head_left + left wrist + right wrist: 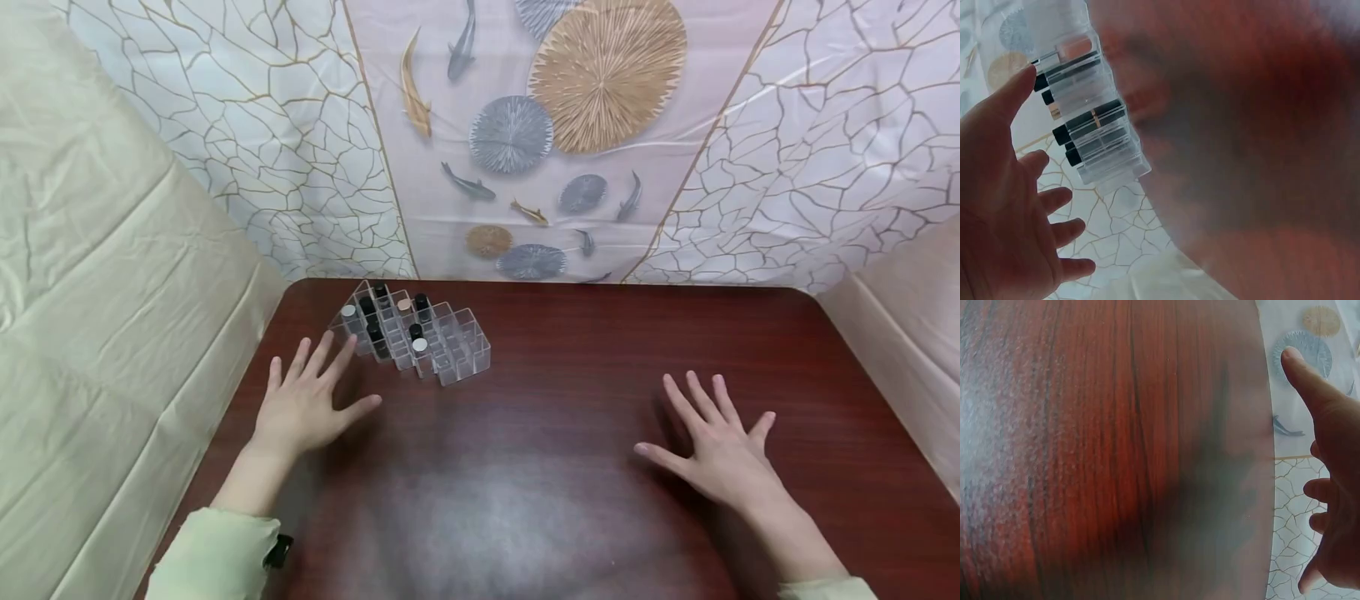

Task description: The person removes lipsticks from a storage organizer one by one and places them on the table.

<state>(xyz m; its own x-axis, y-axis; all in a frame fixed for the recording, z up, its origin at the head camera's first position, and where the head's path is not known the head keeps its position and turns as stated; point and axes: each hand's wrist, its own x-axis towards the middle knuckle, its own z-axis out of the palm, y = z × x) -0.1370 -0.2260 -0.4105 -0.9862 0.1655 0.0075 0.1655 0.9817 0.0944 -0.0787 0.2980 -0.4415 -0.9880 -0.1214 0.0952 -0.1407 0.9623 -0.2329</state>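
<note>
A clear plastic stepped organizer (pixel 468 350) stands on the dark red wooden table near its back left edge. Several small capped tubes, lipstick-like, sit in its slots: most caps are black, like one tube (pixel 377 337), and others have white caps (pixel 420 345) or a beige one. My left hand (pixel 300 408) hovers over the table just in front and left of the organizer, fingers spread and holding nothing. Over the right part of the table, my right hand (pixel 720 458) is also spread, with nothing in it. The left wrist view shows the organizer (pixel 1116 175) beyond my left fingers.
The brown-red tabletop (pixel 540 392) has rounded back corners. Behind it hangs a patterned cloth (pixel 300 167) with fish and round leaf shapes. Cream padded covers (pixel 112 292) rise along the left and right sides. A black item (pixel 278 552) sits at my left sleeve.
</note>
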